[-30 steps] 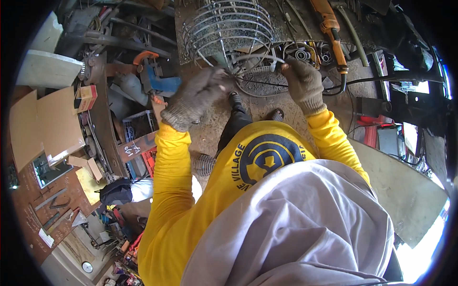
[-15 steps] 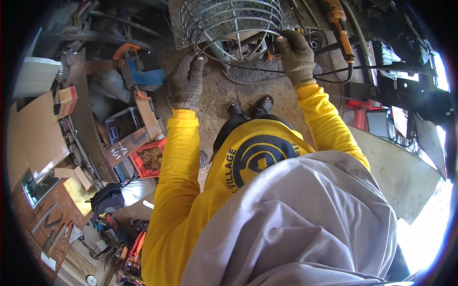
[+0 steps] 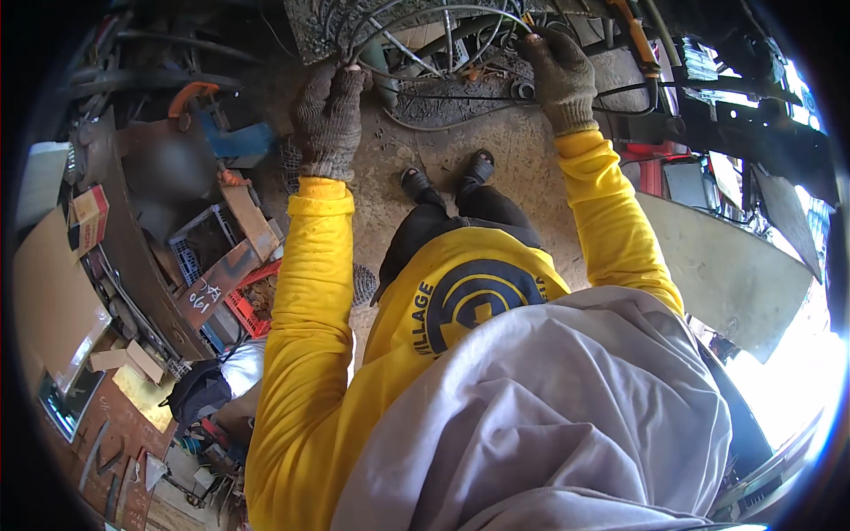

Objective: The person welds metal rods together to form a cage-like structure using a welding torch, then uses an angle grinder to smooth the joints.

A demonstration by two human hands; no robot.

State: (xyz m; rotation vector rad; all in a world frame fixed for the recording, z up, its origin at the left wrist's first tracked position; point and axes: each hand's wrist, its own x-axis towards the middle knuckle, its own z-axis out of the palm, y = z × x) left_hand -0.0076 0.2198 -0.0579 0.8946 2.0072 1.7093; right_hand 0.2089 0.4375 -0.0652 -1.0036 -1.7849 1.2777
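A round wire cage of bent metal rods is at the top of the view, partly cut off by the upper edge. My left hand, in a dirty knitted glove with bare fingertips showing, is closed on the left side of its near ring. On the right side, my gloved right hand pinches the same ring. The ring arches away between the two hands. Beneath the cage is a grimy work surface strewn with grey debris. Whether the cage rests on it is hard to tell.
An orange power tool with a black cord lies right of my right hand. At left are a blue clamp-like tool, a red crate and cardboard. A large pale panel leans at right.
The cage's near ring, which sagged toward me between my hands, now arches away, so the cage has tilted. Both hands keep their hold and appear higher in the view, which has shifted.
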